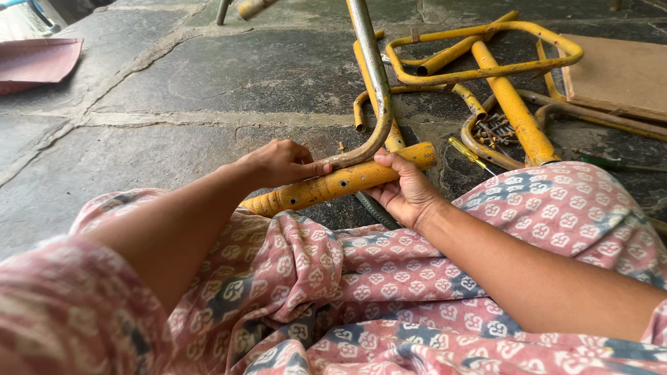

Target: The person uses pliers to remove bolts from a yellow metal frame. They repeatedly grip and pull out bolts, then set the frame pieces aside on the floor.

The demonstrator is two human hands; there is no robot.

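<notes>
Hands meet over the lap: the right hand (406,191) cradles a worn yellow tube (333,185) from below, fingers curled round it, seemingly to steady it. The left hand (278,161) pinches a curved grey pipe (375,83) against it, while screws (495,129) and a screwdriver (469,154) lie far right.

Head camera looks down, probably near lap

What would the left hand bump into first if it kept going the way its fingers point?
Probably the bent bare-metal tube: the left hand points right, fingertips already at its curved lower end. Just past lies the right hand's thumb on the straight yellow painted tube. Depth is unclear.
</notes>
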